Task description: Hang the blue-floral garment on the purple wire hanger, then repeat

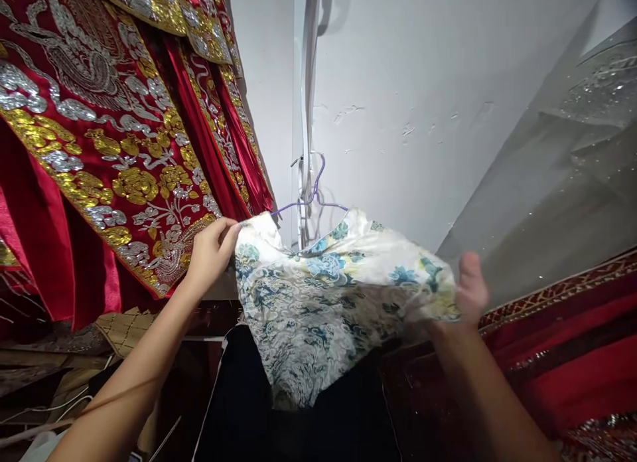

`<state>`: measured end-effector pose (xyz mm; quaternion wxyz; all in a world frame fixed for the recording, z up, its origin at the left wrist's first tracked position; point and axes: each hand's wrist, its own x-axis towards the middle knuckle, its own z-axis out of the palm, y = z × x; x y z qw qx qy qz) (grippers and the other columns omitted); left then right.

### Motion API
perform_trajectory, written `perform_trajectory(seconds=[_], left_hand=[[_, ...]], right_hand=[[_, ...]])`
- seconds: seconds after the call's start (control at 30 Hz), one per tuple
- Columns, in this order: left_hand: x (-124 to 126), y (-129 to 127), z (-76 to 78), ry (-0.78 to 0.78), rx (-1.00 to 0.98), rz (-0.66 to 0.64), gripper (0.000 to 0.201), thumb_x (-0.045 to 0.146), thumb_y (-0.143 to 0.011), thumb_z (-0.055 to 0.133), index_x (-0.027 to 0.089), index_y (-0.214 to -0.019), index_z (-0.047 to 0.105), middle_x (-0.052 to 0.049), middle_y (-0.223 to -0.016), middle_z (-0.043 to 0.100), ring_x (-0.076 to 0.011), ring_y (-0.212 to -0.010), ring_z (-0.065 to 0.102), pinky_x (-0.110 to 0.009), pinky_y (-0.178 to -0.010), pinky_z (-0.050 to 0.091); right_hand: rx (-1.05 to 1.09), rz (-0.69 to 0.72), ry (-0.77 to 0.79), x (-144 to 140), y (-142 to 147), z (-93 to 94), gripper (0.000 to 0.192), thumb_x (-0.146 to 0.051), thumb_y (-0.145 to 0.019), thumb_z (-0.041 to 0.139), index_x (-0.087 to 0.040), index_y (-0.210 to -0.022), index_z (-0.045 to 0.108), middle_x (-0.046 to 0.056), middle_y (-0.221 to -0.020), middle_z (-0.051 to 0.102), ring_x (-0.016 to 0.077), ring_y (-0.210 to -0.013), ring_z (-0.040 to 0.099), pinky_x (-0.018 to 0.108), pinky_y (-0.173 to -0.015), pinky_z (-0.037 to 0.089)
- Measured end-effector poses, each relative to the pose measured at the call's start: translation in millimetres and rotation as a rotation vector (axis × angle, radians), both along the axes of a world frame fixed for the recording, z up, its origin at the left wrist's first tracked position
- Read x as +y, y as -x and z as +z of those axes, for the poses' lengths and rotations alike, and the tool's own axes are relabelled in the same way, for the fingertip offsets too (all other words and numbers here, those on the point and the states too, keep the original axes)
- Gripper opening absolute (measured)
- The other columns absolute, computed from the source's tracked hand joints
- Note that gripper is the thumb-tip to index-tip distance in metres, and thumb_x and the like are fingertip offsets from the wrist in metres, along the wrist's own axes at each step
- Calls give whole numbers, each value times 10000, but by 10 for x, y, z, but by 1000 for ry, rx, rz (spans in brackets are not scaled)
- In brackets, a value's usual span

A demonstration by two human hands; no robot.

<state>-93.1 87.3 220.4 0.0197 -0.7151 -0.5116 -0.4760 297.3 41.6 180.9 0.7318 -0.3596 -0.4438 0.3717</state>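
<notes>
Left hand (212, 253) fingers pinch floral garment (328, 303) shoulder; right hand (470, 289) blurred, grip unclear; no readable writing.

hanger: in front of you a thin purple wire hanger (311, 195) carries the white garment with blue flowers (323, 296); its hook rises against the white wall (398, 83)
what the hook catches on: you cannot tell from here
on the hanger: the floral garment sits over both arms of the wire, neckline at the middle, its cloth spread out to either side
left of you: red robes with gold and silver embroidery (99, 150) hang from above the frame; their support is out of your view
low left: a woven straw-coloured piece (122, 329) lies on dark clutter beneath the robes
</notes>
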Motion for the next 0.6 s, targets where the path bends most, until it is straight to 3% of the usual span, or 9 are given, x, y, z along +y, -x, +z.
perform_trajectory(seconds=[0.13,0.2,0.27,0.33,0.47,0.6], left_hand=[[69,-221,313,-137,-12,15,320,405,-1009,462,175,-1022,684,-66,-977,721,-213,-894,638,-310,-811,463],[51,-365,374,-124,62,-39,353,441,-1019,443,190,-1087,681,-72,-1064,722,-241,-992,635,-366,-901,471],[14,-503,322,-86,143,-131,394,473,-1015,450,209,-1246,628,-89,-1239,685,-273,-1155,600,-435,-1016,447],[0,-621,203,-49,195,-231,491,491,-1015,450,228,-1428,490,-113,-1462,553,-292,-1356,487,-490,-1132,374],[84,-739,68,-8,220,-328,630,509,-1023,427,284,-1581,239,-101,-1683,219,-296,-1552,197,-552,-1241,209],[105,-743,174,-86,162,-317,674,495,-1015,462,284,-1594,192,-103,-1678,231,-291,-1553,193,-546,-1256,189]], right_hand=[[338,53,-38,-69,-27,272,288,-356,-789,583,-156,-904,755,152,-999,754,341,-1031,698,506,-937,534],[515,41,-40,-220,92,292,183,-273,-727,607,-186,-829,732,76,-841,754,293,-900,726,464,-902,575],[621,-18,21,-426,258,203,96,-218,-707,629,-214,-763,706,13,-726,727,236,-766,730,401,-829,613],[663,-81,61,-599,420,92,107,-181,-698,638,-234,-765,704,-22,-702,718,189,-683,717,333,-734,630],[658,-10,37,-614,600,135,132,-210,-744,613,-254,-809,719,1,-731,729,210,-751,729,341,-693,634],[505,-8,-64,-523,582,272,233,-351,-830,553,-261,-932,742,51,-822,739,271,-880,728,422,-743,622]])
